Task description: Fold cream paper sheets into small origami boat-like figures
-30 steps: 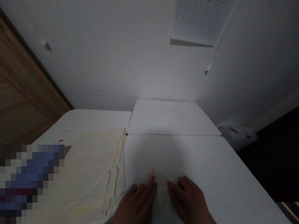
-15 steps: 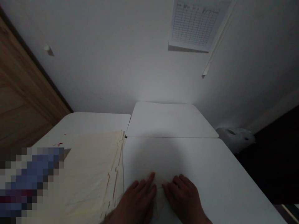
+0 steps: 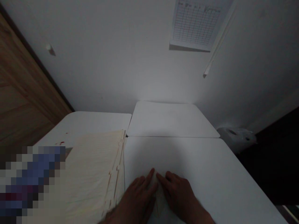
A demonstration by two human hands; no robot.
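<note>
A small pale, thin sheet (image 3: 159,200), folded to a narrow point toward me, lies on the white table (image 3: 205,174) between my hands. My left hand (image 3: 141,194) rests over its left side, index finger stretched forward and thumb beside it. From the right, my right hand (image 3: 178,189) reaches in with its index finger extended to the sheet's far end, close to the left fingertip. The other right fingers are loosely bent. Both hands press on the sheet rather than grip it; they and the dim light hide much of it.
Left of my hands lies a stack of large cream sheets (image 3: 93,168) with uneven edges. Beyond a seam stands another white table section (image 3: 171,119) against the wall. A printed chart (image 3: 195,25) hangs there. A whitish plastic bag (image 3: 238,137) is beyond the table's right edge.
My right hand has slid forward and left along the folded sheet, bringing its index fingertip near the left one. My left hand stays nearly in place. The view has shifted slightly.
</note>
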